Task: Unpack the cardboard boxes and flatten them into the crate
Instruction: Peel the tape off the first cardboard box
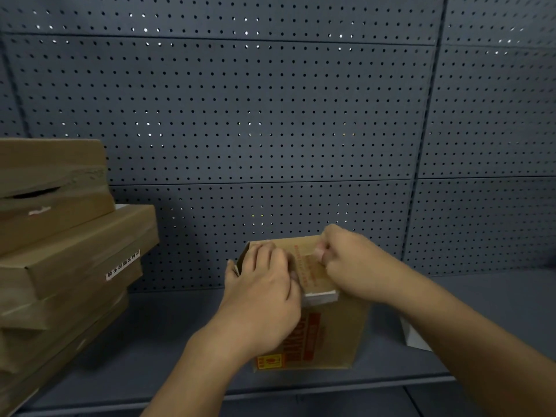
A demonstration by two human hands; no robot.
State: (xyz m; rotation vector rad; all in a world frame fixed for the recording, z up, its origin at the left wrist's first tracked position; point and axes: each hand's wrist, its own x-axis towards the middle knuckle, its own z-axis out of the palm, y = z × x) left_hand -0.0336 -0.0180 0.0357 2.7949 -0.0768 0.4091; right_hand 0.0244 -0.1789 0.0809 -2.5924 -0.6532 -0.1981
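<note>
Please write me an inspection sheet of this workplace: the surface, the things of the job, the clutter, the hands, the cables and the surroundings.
Surface: dark grey shelf, bare around the box.
Job's things: small cardboard box with red print, upright on the shelf, top being worked open; no crate in view.
Clutter: stack of flat cardboard boxes at the left, leaning unevenly; a white object to the right of the box, partly hidden by the arm.
Hands: left hand presses on the box top; right hand pinches the tape strip with its fingers.
Cables: nothing seen.
Surroundings: grey pegboard wall behind the shelf.
</note>
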